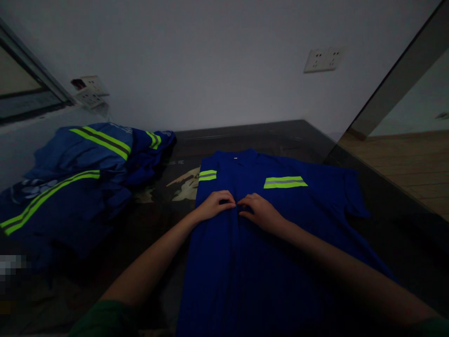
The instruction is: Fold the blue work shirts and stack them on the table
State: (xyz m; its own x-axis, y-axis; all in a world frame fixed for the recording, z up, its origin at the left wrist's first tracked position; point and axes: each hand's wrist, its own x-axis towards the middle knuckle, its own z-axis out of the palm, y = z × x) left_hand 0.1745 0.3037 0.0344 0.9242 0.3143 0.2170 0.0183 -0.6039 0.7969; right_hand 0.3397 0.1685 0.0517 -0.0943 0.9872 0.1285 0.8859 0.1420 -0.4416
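One blue shirt point(263, 262) lying front up on dark table point(291, 135), right of heaped striped garments point(84, 164); left hand point(215, 204) and right hand point(262, 213) close together at its centre front; left fingertips drawn nearly together, right slightly parted; cannot tell of any cloth pinched in either; wall socket point(322, 61) far right.

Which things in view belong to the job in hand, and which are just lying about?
In the job:
- shirt, spread out
- left hand and right hand, at the shirt's front
- table, under the shirt

Lying about or background:
- clothes, heaped left, untouched
- socket, on the wall
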